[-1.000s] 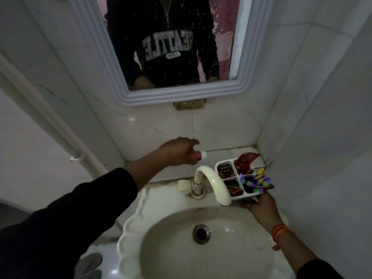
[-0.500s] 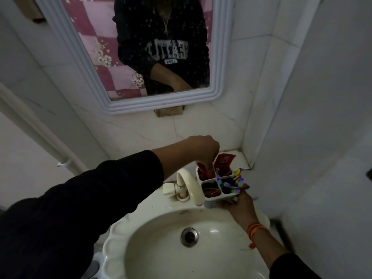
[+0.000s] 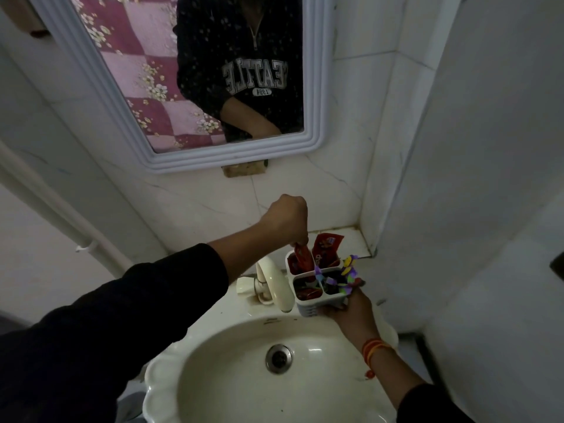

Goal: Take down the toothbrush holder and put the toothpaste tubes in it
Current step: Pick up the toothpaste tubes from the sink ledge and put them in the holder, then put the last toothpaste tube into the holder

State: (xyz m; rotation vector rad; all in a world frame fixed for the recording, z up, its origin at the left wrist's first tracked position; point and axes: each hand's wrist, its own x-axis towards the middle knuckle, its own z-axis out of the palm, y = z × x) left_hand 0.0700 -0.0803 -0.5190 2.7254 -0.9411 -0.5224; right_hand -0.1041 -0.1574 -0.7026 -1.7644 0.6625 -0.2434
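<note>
A white toothbrush holder (image 3: 308, 308) with four compartments stands on the sink's back right rim, beside the tap. My right hand (image 3: 351, 312) grips its lower right side. My left hand (image 3: 287, 219) is above the far left compartment, fingers pinched on the crimped end of a red toothpaste tube (image 3: 302, 254) that stands in that compartment. A second red tube (image 3: 326, 244) stands in the far right compartment. Colourful toothbrushes (image 3: 346, 274) fill the near right compartment, and something red lies in the near left one.
A cream tap (image 3: 274, 283) curves over the white basin (image 3: 213, 389), touching distance from the holder's left side. A tiled ledge (image 3: 355, 239) lies behind the holder in the corner. A framed mirror (image 3: 311, 141) hangs above, a white pipe (image 3: 70, 227) runs down the left wall.
My left hand carried a red tube from left of the tap over to the holder and lowered it into the far left compartment. The camera view has shifted right; my right hand stayed on the holder.
</note>
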